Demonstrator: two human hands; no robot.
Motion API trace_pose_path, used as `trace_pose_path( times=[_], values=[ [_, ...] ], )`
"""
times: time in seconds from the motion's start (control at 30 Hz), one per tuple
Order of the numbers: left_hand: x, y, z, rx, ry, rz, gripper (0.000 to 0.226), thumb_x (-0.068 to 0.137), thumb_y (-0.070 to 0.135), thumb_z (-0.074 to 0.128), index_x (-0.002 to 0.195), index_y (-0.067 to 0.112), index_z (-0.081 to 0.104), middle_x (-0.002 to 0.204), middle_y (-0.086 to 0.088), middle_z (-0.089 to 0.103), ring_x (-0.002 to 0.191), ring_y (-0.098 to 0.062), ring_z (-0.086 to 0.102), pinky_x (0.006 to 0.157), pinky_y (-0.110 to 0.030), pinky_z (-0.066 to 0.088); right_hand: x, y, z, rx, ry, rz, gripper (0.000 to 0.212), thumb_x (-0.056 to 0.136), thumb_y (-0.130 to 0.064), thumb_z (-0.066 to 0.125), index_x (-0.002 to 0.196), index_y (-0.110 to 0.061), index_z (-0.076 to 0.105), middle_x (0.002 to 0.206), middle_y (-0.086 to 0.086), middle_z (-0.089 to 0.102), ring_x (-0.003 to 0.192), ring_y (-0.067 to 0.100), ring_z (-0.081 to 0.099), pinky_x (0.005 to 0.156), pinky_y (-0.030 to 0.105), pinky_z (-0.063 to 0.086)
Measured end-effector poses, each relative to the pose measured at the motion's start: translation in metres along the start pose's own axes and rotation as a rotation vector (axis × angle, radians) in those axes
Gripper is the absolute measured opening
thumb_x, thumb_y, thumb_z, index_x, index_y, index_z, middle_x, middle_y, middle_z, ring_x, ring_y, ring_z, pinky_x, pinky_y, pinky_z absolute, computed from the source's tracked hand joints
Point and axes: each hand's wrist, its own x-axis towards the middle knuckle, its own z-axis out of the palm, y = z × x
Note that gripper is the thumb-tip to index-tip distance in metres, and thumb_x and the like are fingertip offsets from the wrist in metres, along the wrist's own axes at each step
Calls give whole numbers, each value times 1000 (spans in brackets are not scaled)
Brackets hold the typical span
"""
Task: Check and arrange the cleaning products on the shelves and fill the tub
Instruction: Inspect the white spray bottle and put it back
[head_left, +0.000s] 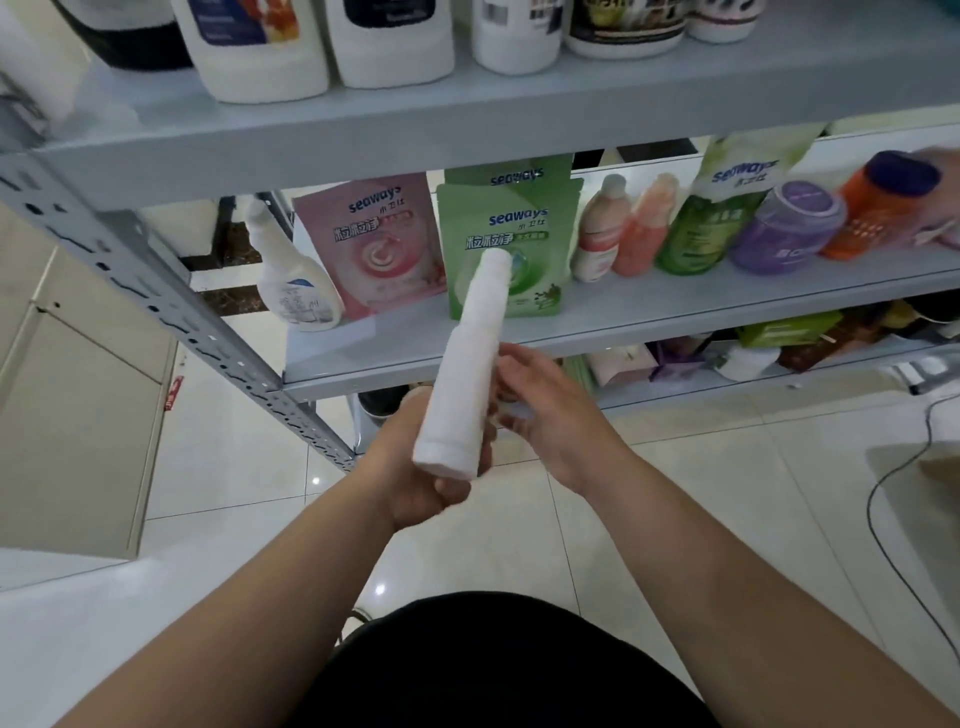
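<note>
The left hand (410, 480) is curled tight round the bottom of the white bottle (462, 374), held in the air in front of the middle shelf (395, 348). The bottle's long way points from that hand up to about 1 o'clock, and its cap sits in front of the green pouch (524, 223). The right hand (545, 415) is at 3 o'clock from the bottle, fingers loose, just touching its side. I think the left hand does the carrying.
</note>
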Motion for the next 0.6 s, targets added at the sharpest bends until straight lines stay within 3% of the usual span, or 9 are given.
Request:
trace_pose_path(
  times=[0.07, 0.13, 0.2, 0.27, 0.33, 0.4, 0.53, 0.6],
  values=[
    [-5, -1, 7, -65, -210, -118, 32, 80, 37, 62, 102, 13, 63, 83, -6, 54, 57, -20, 57, 35, -13, 33, -4, -3, -3, 66, -126, 44, 28, 91, -40, 65, 105, -16, 58, 81, -4, 67, 70, 17, 58, 60, 31, 46],
    [-6, 2, 13, 51, -284, -116, 37, 88, 42, 59, 106, 11, 65, 90, -13, 58, 64, -28, 63, 40, -19, 43, -5, -3, -6, 136, -130, 41, 45, 85, -42, 67, 113, -9, 56, 87, 8, 65, 69, 24, 58, 52, 29, 43],
    [-7, 6, 19, 194, -204, -57, 61, 96, 64, 43, 115, 11, 67, 102, -20, 67, 78, -36, 69, 50, -32, 55, -6, 0, -10, 199, -18, 17, 61, 80, -39, 76, 126, -4, 56, 105, 14, 68, 88, 29, 66, 68, 40, 57],
    [-6, 8, 23, 325, -68, 32, 70, 99, 68, 26, 121, 15, 67, 110, -18, 73, 85, -35, 73, 57, -39, 60, -8, 2, -16, 187, 105, -10, 51, 86, -26, 79, 129, -8, 57, 112, 11, 70, 101, 27, 69, 87, 46, 59],
    [-3, 5, 25, 480, 61, 164, 43, 105, 50, 39, 122, 19, 63, 113, -16, 72, 86, -29, 74, 65, -44, 62, -11, 2, -24, 173, 129, -32, 32, 97, -13, 70, 127, -18, 60, 114, 8, 72, 104, 27, 71, 92, 49, 59],
    [3, -3, 27, 503, 137, 256, 24, 104, 30, 53, 125, 20, 60, 118, -19, 70, 91, -30, 72, 77, -54, 62, -18, -2, -31, 179, 66, -64, 34, 100, -6, 61, 126, -29, 63, 114, 2, 75, 105, 24, 72, 94, 49, 58],
    [10, -16, 36, 364, 179, 315, 33, 98, 13, 43, 122, 27, 61, 124, -19, 64, 104, -36, 68, 83, -59, 60, -28, -8, -43, -43, -92, -186, 56, 87, -9, 70, 129, -44, 62, 125, -2, 72, 118, 24, 67, 103, 46, 54],
    [13, -21, 37, 330, 156, 322, 41, 96, 14, 38, 128, 30, 58, 128, -18, 65, 114, -41, 65, 81, -59, 60, -32, -9, -44, -91, -132, -203, 60, 84, -14, 73, 131, -51, 60, 130, -2, 71, 122, 26, 66, 105, 50, 53]
  ],
)
